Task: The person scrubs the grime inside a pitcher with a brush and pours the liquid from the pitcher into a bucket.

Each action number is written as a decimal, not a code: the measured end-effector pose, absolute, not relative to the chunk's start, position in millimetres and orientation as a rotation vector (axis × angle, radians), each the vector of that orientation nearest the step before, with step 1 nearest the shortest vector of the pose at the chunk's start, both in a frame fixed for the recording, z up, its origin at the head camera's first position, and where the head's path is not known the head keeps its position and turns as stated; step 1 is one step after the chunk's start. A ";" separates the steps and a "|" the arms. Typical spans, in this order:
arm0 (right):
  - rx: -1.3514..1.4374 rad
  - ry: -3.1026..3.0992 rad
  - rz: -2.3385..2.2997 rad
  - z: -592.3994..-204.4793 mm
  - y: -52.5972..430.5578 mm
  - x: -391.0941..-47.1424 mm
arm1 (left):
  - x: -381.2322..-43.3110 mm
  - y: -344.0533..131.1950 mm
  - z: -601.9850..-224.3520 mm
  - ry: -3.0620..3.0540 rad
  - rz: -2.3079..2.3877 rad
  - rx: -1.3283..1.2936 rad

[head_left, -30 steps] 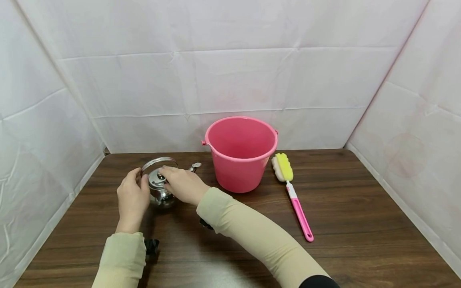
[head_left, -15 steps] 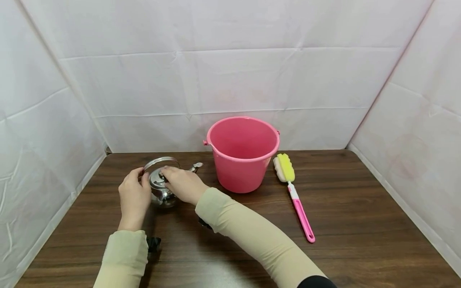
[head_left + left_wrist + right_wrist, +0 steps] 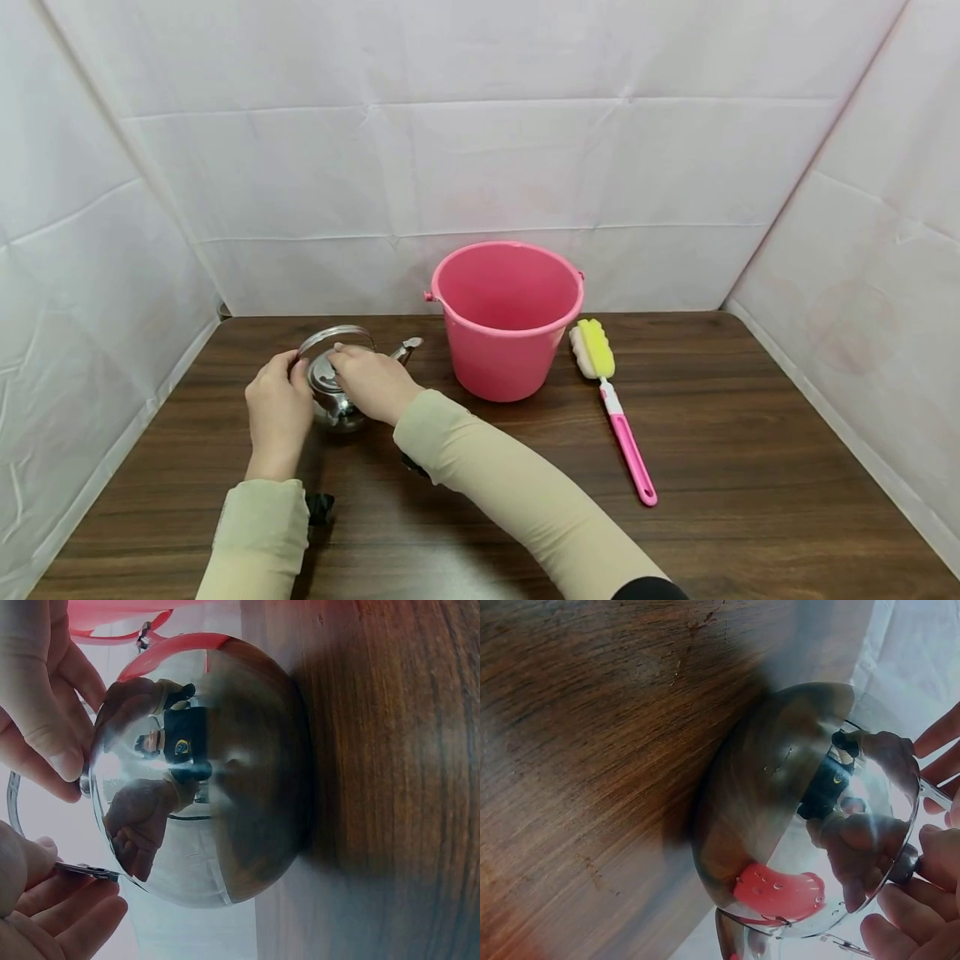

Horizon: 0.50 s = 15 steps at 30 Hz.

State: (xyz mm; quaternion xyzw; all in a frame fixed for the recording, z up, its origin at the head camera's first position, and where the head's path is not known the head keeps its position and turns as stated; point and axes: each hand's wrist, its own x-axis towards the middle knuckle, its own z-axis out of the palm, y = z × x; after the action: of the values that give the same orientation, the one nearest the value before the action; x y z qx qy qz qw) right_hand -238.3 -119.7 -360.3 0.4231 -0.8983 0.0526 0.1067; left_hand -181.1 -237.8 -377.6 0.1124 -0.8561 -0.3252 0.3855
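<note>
A shiny steel kettle (image 3: 341, 408) with an arched handle stands at the left of the table, its spout (image 3: 407, 346) pointing back right. My left hand (image 3: 279, 417) pinches the left end of the handle (image 3: 86, 871) between thumb and fingers. From the right, my right hand (image 3: 372, 383) reaches over the kettle and pinches the round lid knob (image 3: 904, 864). The lid (image 3: 325, 375) sits on the kettle body, partly hidden by that hand in the head view. Both hands and the pink bucket are mirrored in the kettle's polished side.
Behind the kettle and to its right stands a pink bucket (image 3: 502, 367). A sponge brush (image 3: 596, 350) with a pink and white handle lies right of the bucket. White sheets (image 3: 480, 167) wall the dark wooden table (image 3: 720, 467) at back and sides.
My right hand and forearm have shifted a little left over the lid. My left hand stays on the handle, and the bucket and brush have not moved on the table.
</note>
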 end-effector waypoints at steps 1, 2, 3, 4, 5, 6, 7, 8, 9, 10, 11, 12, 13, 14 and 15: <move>1.242 -2.651 0.151 -360.0 -120.9 -238.3 | -180.9 -237.7 -377.3 -2.182 -0.827 0.287; 1.237 -2.657 0.147 -359.8 -122.0 -238.3 | -180.9 -238.1 -377.7 -2.182 -0.827 0.286; 1.232 -2.662 0.142 -359.9 -122.9 -238.5 | -181.1 -238.3 -378.0 -2.180 -0.825 0.285; 1.228 -2.663 0.133 -360.2 -123.9 -238.9 | -181.3 -238.5 -378.4 -2.178 -0.823 0.283; 1.226 -2.662 0.127 -360.4 -124.9 -239.2 | -181.7 -238.9 -379.1 -2.174 -0.822 0.280; 1.221 -2.661 0.122 -360.6 -125.8 -239.6 | -182.1 -239.1 -379.7 -2.170 -0.820 0.275; 1.217 -2.657 0.118 -361.0 -126.6 -240.2 | -182.5 -239.4 -380.3 -2.166 -0.819 0.271; 1.213 -2.655 0.114 -361.4 -127.2 -240.7 | -183.0 -239.8 -381.2 -2.162 -0.818 0.267; 1.208 -2.654 0.115 -361.8 -127.9 -241.4 | -183.3 -240.0 -381.8 -2.156 -0.817 0.263; 1.202 -2.653 0.119 -362.3 -128.5 -242.1 | -183.6 -240.1 -382.3 -2.153 -0.819 0.260; 1.195 -2.654 0.130 -362.5 -128.8 -242.6 | -183.8 -240.2 -382.7 -2.150 -0.821 0.257; 1.189 -2.657 0.140 -362.8 -129.1 -243.1 | -183.9 -240.2 -383.0 -2.147 -0.822 0.255; 1.186 -2.660 0.149 -362.9 -129.4 -243.5 | -184.0 -240.3 -383.2 -2.144 -0.825 0.253; 1.183 -2.662 0.161 -363.0 -129.5 -243.8 | -184.0 -240.2 -383.4 -2.142 -0.827 0.252; 1.181 -2.664 0.170 -363.1 -129.8 -244.0 | -184.0 -240.2 -383.5 -2.139 -0.829 0.250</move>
State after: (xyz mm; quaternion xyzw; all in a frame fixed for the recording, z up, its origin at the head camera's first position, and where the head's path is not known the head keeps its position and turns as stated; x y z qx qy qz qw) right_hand -244.0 -129.8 -363.1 0.4020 -0.9070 0.0580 0.1109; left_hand -184.0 -240.2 -383.5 0.0991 -0.8475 -0.3284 0.4051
